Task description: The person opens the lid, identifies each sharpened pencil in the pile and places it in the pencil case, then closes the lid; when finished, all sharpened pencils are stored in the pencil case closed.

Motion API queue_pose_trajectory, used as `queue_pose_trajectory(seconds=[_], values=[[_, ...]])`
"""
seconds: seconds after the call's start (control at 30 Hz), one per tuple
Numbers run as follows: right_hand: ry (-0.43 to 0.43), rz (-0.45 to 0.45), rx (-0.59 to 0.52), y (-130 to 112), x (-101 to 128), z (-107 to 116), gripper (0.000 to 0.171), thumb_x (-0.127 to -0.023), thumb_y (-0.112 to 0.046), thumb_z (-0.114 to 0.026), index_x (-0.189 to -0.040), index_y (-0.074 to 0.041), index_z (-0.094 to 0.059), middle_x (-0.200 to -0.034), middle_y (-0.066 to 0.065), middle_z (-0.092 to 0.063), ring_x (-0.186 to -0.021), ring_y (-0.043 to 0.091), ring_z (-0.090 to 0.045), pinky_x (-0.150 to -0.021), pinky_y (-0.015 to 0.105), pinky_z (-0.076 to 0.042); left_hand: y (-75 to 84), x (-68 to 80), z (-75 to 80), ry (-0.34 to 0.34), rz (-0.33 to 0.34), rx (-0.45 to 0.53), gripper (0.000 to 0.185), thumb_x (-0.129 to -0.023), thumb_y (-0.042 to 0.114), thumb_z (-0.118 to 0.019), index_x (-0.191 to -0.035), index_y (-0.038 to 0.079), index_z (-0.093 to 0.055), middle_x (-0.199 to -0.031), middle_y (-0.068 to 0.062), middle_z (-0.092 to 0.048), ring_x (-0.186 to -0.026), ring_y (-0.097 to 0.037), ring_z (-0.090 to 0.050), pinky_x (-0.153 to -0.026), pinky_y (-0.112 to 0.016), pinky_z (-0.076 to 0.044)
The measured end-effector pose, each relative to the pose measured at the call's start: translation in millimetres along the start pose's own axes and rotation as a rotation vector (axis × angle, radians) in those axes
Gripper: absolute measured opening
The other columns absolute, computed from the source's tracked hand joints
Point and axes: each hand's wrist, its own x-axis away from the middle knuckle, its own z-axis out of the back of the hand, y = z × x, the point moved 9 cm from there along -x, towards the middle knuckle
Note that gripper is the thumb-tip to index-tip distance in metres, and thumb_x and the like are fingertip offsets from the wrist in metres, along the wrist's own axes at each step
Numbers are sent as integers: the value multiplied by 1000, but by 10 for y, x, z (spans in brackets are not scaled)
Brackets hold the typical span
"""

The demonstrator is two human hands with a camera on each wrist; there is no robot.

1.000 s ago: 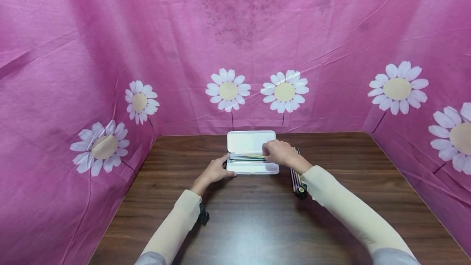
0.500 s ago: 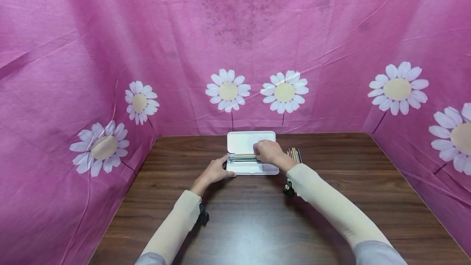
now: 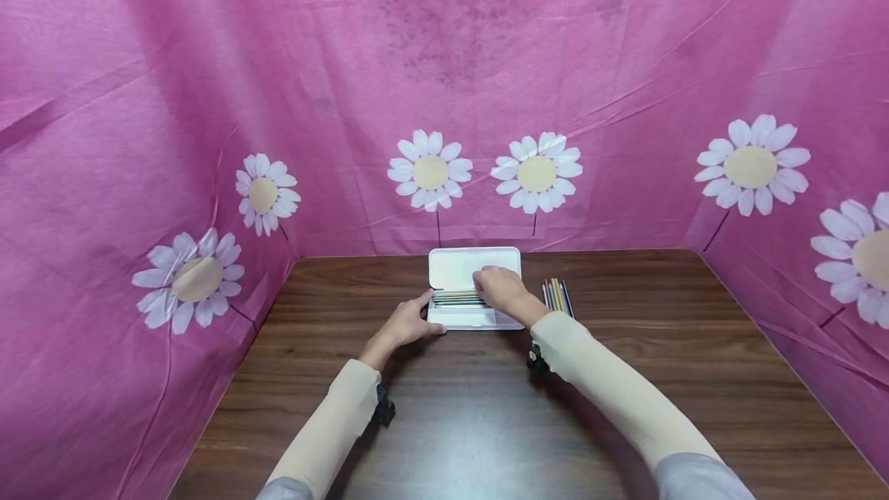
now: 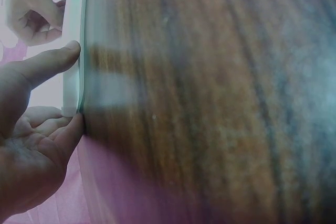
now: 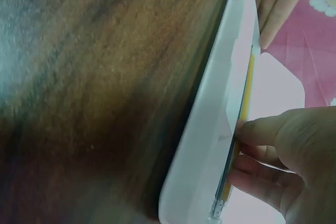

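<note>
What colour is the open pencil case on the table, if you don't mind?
White; the pencil case shows best in the head view.

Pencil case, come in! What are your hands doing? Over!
Left hand steadies the white pencil case at its left end. Right hand on the pencils inside it. Loose pencils on the table at right, nothing blocking.

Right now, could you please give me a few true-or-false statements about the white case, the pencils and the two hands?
1. The white case lies open on the table. True.
2. The left hand holds a pencil. False: its fingers rest against the case's left end.
3. The right hand is at the pencils in the case. True.
4. The loose pencils lie left of the case. False: they lie to its right.
</note>
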Motion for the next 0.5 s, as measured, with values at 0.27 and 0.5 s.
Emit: queue_pose_trajectory(seconds=[0.27, 0.5], values=[[25, 25, -5, -38, 27, 30, 16, -92, 0, -74, -80, -10, -70, -80, 6, -67, -77, 26, -67, -70, 44, -60, 0, -13, 8, 13, -8, -8, 95, -85, 31, -88, -163, 2, -41, -162, -22, -50, -150, -36, -49, -125, -49, -41], [19, 39, -54, 30, 95, 181, 12, -89, 0, -72, -85, -12, -72, -84, 3, -68, -78, 22, -66, -68, 42, -59, -18, -18, -12, 0, 1, -8, 96, -86, 33, -88, -163, 3, -41, -162, -22, -49, -150, -36, -49, -124, -50, -41]])
